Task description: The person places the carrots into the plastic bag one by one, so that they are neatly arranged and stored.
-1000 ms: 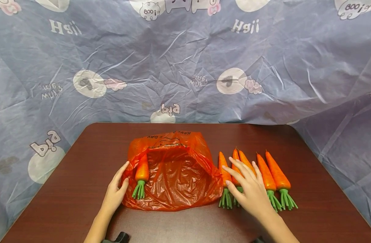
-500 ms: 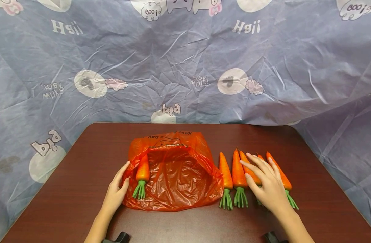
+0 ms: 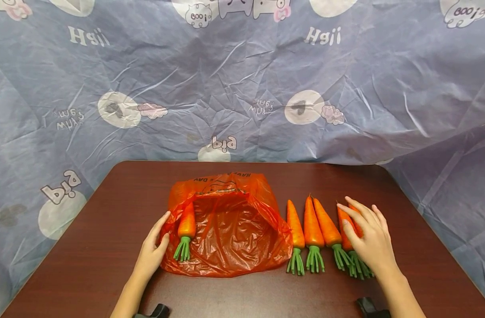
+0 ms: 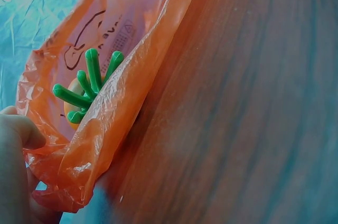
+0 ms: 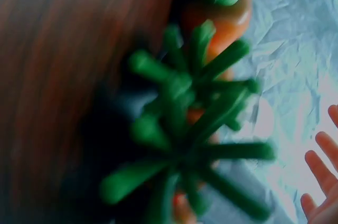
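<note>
An orange-red plastic bag [image 3: 234,234] lies on the table with its mouth toward me. One toy carrot [image 3: 187,225] is inside at the left, its green stems [image 4: 90,84] showing in the left wrist view. My left hand [image 3: 150,251] holds the bag's left edge between thumb and fingers. Over the rightmost of several carrots in a row, my right hand [image 3: 371,240] is spread, partly covering two carrots [image 3: 345,221]. In the right wrist view its fingers are straight and apart from the blurred stems [image 5: 179,145].
Three more carrots [image 3: 314,225] lie between the bag and my right hand, tips pointing away. The brown table [image 3: 107,247] ends at a crumpled, printed grey-blue cloth [image 3: 242,88] behind it. A black strap piece [image 3: 371,307] sits at my right wrist.
My right hand has moved rightward along the carrots, uncovering those on the left. Two rightmost carrots now lie closer to the others. My left hand and the bag have stayed in place.
</note>
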Tool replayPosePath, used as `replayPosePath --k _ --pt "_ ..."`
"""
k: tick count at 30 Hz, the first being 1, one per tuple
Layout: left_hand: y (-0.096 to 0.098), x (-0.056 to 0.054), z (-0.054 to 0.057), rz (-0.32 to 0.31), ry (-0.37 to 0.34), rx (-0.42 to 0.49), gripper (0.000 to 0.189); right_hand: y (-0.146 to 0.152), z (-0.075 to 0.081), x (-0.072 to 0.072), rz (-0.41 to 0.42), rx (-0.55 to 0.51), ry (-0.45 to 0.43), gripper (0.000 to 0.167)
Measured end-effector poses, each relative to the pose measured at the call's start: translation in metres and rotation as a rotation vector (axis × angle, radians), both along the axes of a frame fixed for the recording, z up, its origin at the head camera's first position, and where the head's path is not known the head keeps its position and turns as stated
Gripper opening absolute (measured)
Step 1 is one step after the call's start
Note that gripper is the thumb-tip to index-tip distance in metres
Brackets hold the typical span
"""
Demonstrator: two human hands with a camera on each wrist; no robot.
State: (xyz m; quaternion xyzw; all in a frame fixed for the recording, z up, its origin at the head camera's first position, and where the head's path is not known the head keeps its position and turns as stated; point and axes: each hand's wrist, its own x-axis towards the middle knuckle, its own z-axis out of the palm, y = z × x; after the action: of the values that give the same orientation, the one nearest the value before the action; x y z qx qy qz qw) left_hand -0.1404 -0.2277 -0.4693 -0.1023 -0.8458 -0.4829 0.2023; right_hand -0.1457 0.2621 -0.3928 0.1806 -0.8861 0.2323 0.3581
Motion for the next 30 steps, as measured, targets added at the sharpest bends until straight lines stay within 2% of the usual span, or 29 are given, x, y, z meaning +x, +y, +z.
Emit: replayPosePath --k 6,13,20,22,24,27,30 --pt "0.0 0.0 0.001 -0.004 0.004 -0.001 0.055 0.019 -0.012 0.003 -0.07 -0.02 -0.07 0.035" --pt "0.001 0.001 0.003 -0.006 0.009 -0.005 0.054 0.039 -0.017 0.008 -0.124 -0.04 -0.21 0.039" --pt "0.012 0.012 0.026 -0.002 0.021 0.005 0.051 0.061 -0.022 0.011 -0.136 -0.036 -0.328 0.044" --pt "0.013 0.013 0.029 0.0 0.024 -0.001 0.05 0.066 -0.025 0.011 -0.137 -0.032 -0.369 0.044" --pt "0.012 0.012 0.026 -0.001 0.025 0.001 0.05 0.072 -0.029 0.012 -0.132 -0.028 -0.419 0.044" --pt "0.008 0.007 0.016 -0.001 0.026 0.002 0.052 0.078 -0.034 0.014 -0.107 -0.039 -0.482 0.046" --pt "0.002 0.002 0.005 0.003 0.017 -0.003 0.053 0.081 -0.04 0.016 -0.061 -0.068 -0.487 0.047"
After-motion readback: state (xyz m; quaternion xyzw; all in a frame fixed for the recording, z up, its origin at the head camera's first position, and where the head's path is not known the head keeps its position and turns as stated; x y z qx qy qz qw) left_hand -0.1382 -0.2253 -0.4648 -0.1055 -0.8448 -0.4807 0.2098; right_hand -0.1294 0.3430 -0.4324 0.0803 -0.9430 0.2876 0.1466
